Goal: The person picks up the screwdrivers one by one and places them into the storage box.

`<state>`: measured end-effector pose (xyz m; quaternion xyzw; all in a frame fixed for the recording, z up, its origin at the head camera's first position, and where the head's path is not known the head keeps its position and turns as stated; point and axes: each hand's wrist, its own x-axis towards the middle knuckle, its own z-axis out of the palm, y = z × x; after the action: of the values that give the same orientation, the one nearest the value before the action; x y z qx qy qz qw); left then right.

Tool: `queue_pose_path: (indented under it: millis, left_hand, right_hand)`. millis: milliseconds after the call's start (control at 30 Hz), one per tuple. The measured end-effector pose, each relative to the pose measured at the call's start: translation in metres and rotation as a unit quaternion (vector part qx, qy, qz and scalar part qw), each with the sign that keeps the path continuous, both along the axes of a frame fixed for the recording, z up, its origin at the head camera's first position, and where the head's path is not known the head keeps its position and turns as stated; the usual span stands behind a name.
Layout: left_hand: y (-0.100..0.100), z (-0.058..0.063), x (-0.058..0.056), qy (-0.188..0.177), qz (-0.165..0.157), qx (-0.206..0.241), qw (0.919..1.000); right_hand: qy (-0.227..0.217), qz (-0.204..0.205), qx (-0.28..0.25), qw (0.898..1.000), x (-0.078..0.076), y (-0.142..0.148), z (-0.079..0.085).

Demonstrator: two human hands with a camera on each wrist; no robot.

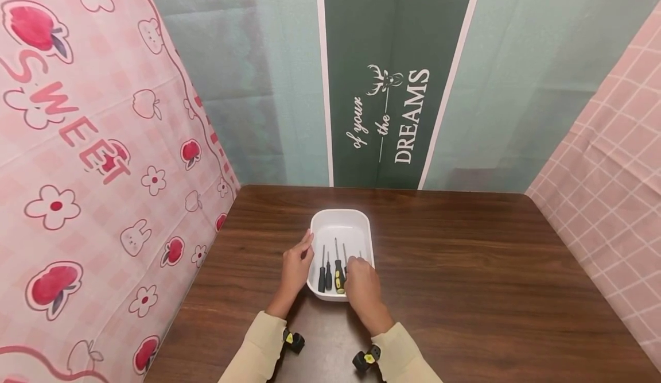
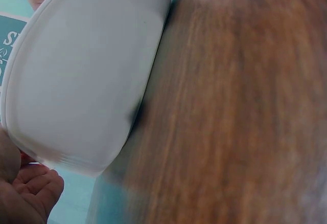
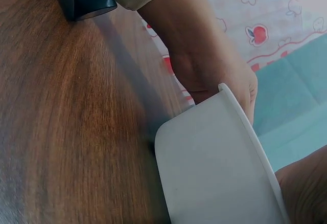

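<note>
A white rectangular tub (image 1: 341,216) stands on the table, with several screwdrivers lying side by side in it. Two have black handles, one (image 1: 322,279) at the far left. Beside them lies a black-and-yellow screwdriver (image 1: 338,279). My left hand (image 1: 296,265) touches the tub's left rim with fairly straight fingers; its palm side (image 2: 36,191) shows in the left wrist view. Inside the tub's right side, my right hand (image 1: 363,285) curls its fingers over a screwdriver (image 1: 360,253). Only a bit of that shaft shows; the handle is hidden under the hand.
The brown wooden table (image 1: 465,268) extends around the tub. A teal and green cloth (image 1: 382,38) hangs along the back edge. Pink patterned cloths hang at the left (image 1: 103,211) and right (image 1: 619,142). Dark cameras (image 1: 365,360) are strapped to both wrists.
</note>
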<state>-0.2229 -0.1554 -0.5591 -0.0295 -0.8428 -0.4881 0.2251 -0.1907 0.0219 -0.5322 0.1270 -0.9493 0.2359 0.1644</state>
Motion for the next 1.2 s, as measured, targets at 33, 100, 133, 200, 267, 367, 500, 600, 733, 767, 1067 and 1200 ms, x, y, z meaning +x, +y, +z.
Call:
queue_pose_path:
  millis: [33,100,133,200,267,367,500,600,733,767,1067,1200]
  left_hand:
    - [-0.0004,-0.0001,-0.0001,0.0,0.0,0.0,1.0]
    - [-0.0007,0.0001,0.0001,0.001,0.0,-0.001,1.0]
    - [-0.0007,0.0003,0.0004,0.002,-0.001,-0.002,1.0]
    - [-0.0004,0.0004,0.0008,0.002,-0.001,-0.002,1.0]
    - [-0.0002,0.0002,0.0009,0.001,0.0,-0.003,1.0]
    - [-0.0001,-0.0006,0.0009,-0.002,-0.001,-0.002,1.0]
    - [-0.0003,-0.0018,0.0006,-0.001,-0.002,0.0,1.0]
    - [-0.0002,-0.002,0.0005,-0.002,-0.002,-0.001,1.0]
    - [0.0001,-0.0016,0.0004,-0.003,-0.002,0.0,1.0]
    - [0.0002,-0.0016,0.0004,-0.002,-0.002,0.0,1.0]
    - [0.0008,-0.0007,0.0001,-0.002,0.0,-0.001,1.0]
    - [-0.0007,-0.0005,0.0006,-0.003,-0.001,-0.001,1.0]
  right_hand:
    - [0.005,0.001,-0.002,1.0,-0.0002,-0.0001,-0.0008]
    - [0.013,0.004,-0.006,1.0,-0.0005,0.0001,-0.0021]
    - [0.015,0.005,-0.007,1.0,-0.0008,0.0002,-0.0029]
    - [0.017,0.007,-0.009,1.0,-0.0007,0.0004,-0.0032]
    - [0.018,0.009,-0.009,1.0,-0.0007,0.0005,-0.0033]
    - [0.019,0.01,-0.008,1.0,-0.0009,0.0004,-0.0035]
    - [0.02,0.012,-0.011,1.0,-0.0014,0.0011,-0.0047]
    - [0.024,0.014,-0.016,1.0,-0.0016,0.0018,-0.0059]
    - [0.031,0.015,-0.026,0.999,-0.0014,0.002,-0.0059]
    - [0.032,0.015,-0.029,0.999,-0.0013,0.0018,-0.0057]
    - [0.024,0.005,-0.045,0.999,-0.0014,0.0015,-0.0054]
    - [0.009,0.002,-0.053,0.999,-0.0026,0.0008,-0.0049]
